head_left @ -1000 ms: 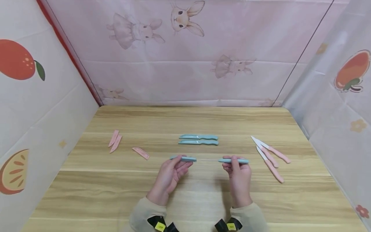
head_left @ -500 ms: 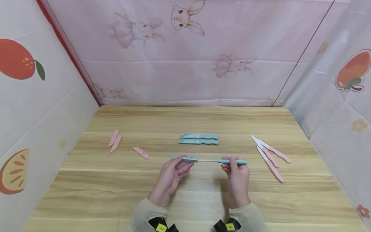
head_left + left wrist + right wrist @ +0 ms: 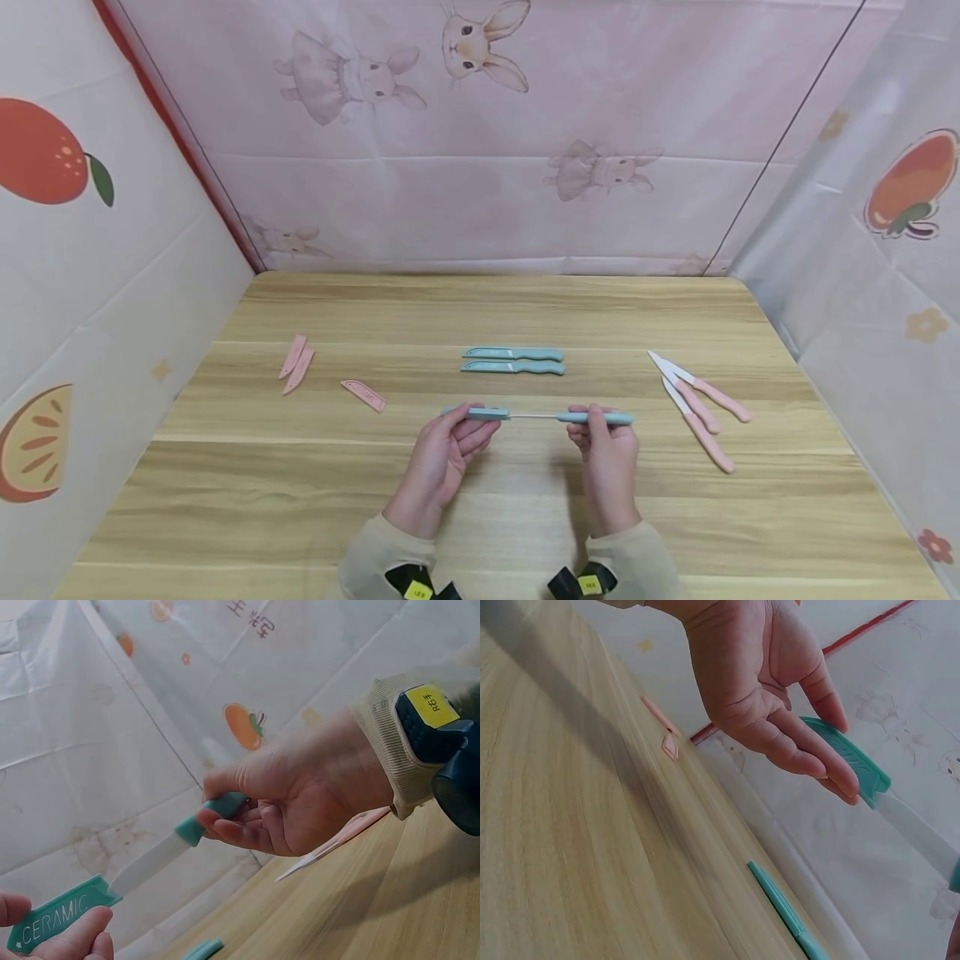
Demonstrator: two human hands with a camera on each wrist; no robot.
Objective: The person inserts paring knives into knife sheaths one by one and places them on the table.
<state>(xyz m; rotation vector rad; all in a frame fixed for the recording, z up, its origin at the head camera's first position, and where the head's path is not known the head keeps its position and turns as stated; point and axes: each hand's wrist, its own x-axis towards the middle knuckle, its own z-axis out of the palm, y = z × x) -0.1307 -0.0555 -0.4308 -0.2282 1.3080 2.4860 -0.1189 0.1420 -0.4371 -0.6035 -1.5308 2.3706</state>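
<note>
My left hand (image 3: 438,458) pinches a teal knife sheath (image 3: 61,913) lettered "CERAMIC" between thumb and fingers. My right hand (image 3: 611,471) grips the teal handle of a paring knife (image 3: 154,861) with a white blade. The blade's tip lies right at the sheath's mouth, and most of the blade shows between the two hands. Both things are held above the table, roughly level in the head view. Beyond the hands lie two sheathed teal knives (image 3: 513,367), side by side.
Three bare white-bladed knives with pink handles (image 3: 708,442) lie at the right of the wooden table (image 3: 510,533). Two pink sheaths (image 3: 298,371) rest together at the left, and another pink sheath (image 3: 363,396) lies nearer the left hand. Printed cloth walls (image 3: 480,208) surround the table.
My right hand has moved slightly left with the knife, so less blade shows between handle and sheath. The left hand and sheath have hardly moved.
</note>
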